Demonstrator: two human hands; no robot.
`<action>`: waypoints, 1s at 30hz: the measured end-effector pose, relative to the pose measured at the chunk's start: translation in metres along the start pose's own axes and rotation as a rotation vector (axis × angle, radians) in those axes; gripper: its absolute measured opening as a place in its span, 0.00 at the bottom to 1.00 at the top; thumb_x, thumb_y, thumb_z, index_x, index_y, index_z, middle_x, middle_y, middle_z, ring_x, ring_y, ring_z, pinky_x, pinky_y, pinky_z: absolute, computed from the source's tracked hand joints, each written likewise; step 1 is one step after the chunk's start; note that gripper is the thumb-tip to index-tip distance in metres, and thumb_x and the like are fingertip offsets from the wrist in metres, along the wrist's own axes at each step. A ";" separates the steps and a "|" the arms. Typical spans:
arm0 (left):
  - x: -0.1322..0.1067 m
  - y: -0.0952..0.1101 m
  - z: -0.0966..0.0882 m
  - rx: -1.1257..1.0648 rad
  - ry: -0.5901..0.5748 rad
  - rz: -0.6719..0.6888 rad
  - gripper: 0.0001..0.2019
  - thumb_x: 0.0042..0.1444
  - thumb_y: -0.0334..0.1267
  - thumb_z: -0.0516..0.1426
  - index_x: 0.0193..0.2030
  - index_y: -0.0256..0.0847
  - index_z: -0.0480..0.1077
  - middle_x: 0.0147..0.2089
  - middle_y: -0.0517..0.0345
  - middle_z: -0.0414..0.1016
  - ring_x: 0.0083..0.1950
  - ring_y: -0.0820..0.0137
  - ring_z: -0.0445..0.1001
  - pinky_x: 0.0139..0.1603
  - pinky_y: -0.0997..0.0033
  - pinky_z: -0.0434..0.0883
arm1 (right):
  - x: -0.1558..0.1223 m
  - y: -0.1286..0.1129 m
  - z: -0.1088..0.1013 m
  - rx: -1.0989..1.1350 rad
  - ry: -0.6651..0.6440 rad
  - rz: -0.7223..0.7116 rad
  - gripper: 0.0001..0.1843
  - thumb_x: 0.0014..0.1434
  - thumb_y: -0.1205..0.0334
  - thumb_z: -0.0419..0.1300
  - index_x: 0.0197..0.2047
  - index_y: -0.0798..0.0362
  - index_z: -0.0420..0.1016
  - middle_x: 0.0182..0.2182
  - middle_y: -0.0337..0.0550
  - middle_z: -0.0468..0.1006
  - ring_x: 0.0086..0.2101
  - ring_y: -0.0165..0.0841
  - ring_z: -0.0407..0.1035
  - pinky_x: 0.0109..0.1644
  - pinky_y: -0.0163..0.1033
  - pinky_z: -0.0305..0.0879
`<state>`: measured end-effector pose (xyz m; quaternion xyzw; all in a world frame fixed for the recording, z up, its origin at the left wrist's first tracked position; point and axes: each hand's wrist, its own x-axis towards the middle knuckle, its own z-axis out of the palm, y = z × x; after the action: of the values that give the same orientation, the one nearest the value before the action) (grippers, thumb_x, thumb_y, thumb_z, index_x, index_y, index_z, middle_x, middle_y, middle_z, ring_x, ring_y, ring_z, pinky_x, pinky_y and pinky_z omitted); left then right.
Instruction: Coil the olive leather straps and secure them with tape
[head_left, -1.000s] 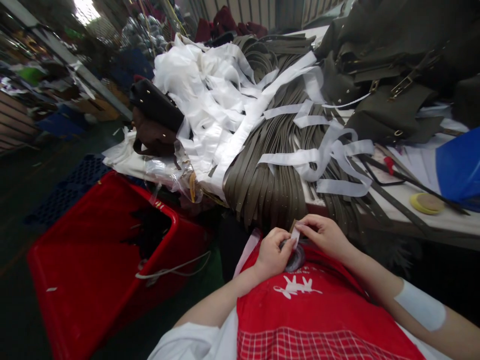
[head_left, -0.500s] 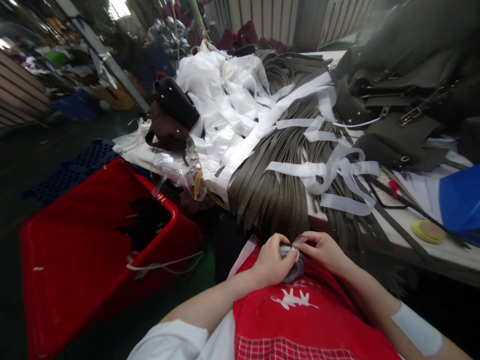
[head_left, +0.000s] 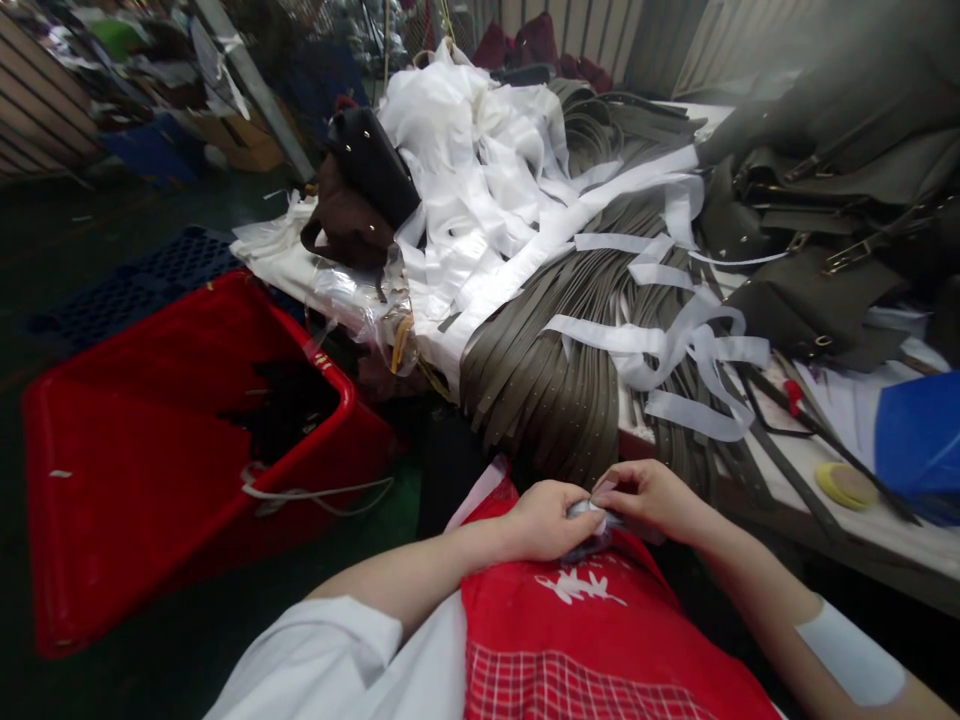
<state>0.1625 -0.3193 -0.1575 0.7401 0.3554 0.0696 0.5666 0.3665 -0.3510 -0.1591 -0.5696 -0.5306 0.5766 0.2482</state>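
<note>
Left hand (head_left: 551, 522) grips a grey bundle (head_left: 583, 508), right hand (head_left: 651, 496) pinches a small strip (head_left: 608, 484) — olive straps (head_left: 541, 392) lie farther off.

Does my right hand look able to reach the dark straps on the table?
Probably yes: the straps hang just beyond your right hand, nothing visibly between, though it seems to pinch a small strip.

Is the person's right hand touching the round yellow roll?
No, the right hand is beside the left hand, while the roll lies apart on the white tabletop.
</note>
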 end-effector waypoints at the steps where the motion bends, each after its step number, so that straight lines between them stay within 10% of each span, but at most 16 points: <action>1: -0.001 0.001 0.000 0.010 0.003 0.011 0.15 0.57 0.44 0.54 0.33 0.35 0.78 0.26 0.61 0.71 0.28 0.73 0.65 0.27 0.76 0.58 | 0.001 0.000 0.000 -0.019 0.006 0.003 0.11 0.52 0.54 0.68 0.30 0.54 0.82 0.28 0.43 0.84 0.30 0.35 0.75 0.35 0.37 0.70; 17: -0.004 0.003 0.004 -0.007 -0.001 -0.026 0.14 0.56 0.42 0.56 0.34 0.34 0.80 0.27 0.58 0.75 0.28 0.72 0.69 0.28 0.76 0.61 | 0.000 -0.011 -0.005 -0.129 -0.089 0.021 0.12 0.54 0.53 0.67 0.30 0.54 0.77 0.24 0.39 0.80 0.26 0.31 0.72 0.30 0.34 0.66; 21: 0.000 -0.004 0.003 -0.194 0.064 -0.062 0.14 0.55 0.37 0.57 0.43 0.34 0.80 0.34 0.55 0.80 0.33 0.70 0.73 0.33 0.75 0.67 | -0.008 -0.020 0.004 -0.436 0.044 -0.223 0.07 0.59 0.63 0.60 0.32 0.52 0.79 0.29 0.42 0.81 0.31 0.34 0.75 0.36 0.36 0.70; 25: 0.011 -0.006 -0.009 -0.501 0.199 -0.135 0.18 0.53 0.34 0.59 0.50 0.34 0.79 0.46 0.49 0.82 0.42 0.67 0.77 0.44 0.71 0.72 | -0.014 -0.021 0.014 -0.775 0.155 -0.491 0.22 0.61 0.70 0.53 0.55 0.48 0.77 0.48 0.49 0.81 0.46 0.40 0.75 0.51 0.46 0.72; 30: 0.023 -0.001 -0.023 -0.751 0.229 -0.171 0.24 0.49 0.47 0.66 0.48 0.29 0.79 0.44 0.44 0.82 0.41 0.64 0.78 0.46 0.65 0.73 | -0.015 -0.017 0.019 -0.812 0.297 -0.618 0.30 0.61 0.72 0.52 0.65 0.47 0.67 0.54 0.49 0.78 0.51 0.42 0.73 0.57 0.51 0.72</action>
<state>0.1675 -0.2870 -0.1572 0.4366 0.4265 0.2291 0.7583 0.3466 -0.3653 -0.1423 -0.5126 -0.8133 0.1379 0.2383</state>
